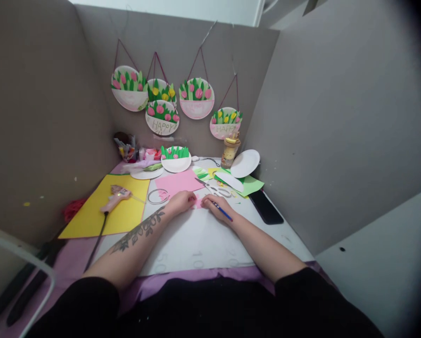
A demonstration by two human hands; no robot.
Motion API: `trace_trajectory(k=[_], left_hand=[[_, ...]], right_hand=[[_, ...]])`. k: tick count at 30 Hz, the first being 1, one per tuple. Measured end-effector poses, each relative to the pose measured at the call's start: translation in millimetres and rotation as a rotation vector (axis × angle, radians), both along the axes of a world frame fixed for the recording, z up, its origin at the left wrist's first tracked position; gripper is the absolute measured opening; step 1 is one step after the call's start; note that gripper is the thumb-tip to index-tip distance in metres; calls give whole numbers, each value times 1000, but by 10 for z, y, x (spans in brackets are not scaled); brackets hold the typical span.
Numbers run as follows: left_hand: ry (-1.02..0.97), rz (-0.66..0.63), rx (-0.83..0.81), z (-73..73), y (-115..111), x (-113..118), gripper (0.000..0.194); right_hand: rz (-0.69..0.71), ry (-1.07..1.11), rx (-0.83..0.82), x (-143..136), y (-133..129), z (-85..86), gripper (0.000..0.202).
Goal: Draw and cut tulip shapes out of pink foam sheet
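fingertips (194,199) of the left hand (182,203) pinch together at one edge of a small pink paper piece (198,203), while the right hand (217,206) grips its opposite edge, with one slim blue pen-like tool (223,211) tucked across the palm. the paper sits directly between the two hands, just above a smooth white board (196,239) marked with numerals. just beyond lie one pair of white-handled scissors (218,189), their metal blades pointing left, one flat pink paper sheet (180,182) and one thin, pale round ring (157,196). to the left, one pale pink glue gun (115,198) with a dark cord rests on one matte yellow sheet (87,211); to the right are one glossy black phone (265,207), light green paper (251,186) and one blank round white plate (245,163) propped on its edge. farther back stand one brown-lidded cup (230,153) and one plate decorated with paper tulips (176,163). five more tulip plates (196,110) hang by dark reddish cords on the gray partition (182,35), two lettered "happy."
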State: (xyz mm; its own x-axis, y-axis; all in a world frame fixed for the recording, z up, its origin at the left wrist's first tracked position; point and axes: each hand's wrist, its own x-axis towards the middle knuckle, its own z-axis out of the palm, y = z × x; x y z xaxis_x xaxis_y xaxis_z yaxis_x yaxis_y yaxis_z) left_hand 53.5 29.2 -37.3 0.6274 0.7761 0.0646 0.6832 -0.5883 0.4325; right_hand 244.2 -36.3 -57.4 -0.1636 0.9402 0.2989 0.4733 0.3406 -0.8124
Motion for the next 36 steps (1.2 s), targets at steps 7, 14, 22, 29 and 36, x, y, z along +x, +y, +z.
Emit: trace_trajectory(k=[7,14,22,29,36], left_hand=[[-60,-184,144,-115,-15,-48,23],[-76,-266,200,-174,28,-65,24],[-92,-297,214,-181,33,-85,26],[-88,-289,211,-149,16,-82,26],[-99,-297,208,-143,15,-83,26]], right_hand=[[44,61,-52,14,56,-60,39],[-263,260,-109,-106,307,-178,27],[-447,184,16,-84,409,-228,28],[-460,151,-31,-101,400,-255,26],[-472,123,-35,-99,398,-254,27]])
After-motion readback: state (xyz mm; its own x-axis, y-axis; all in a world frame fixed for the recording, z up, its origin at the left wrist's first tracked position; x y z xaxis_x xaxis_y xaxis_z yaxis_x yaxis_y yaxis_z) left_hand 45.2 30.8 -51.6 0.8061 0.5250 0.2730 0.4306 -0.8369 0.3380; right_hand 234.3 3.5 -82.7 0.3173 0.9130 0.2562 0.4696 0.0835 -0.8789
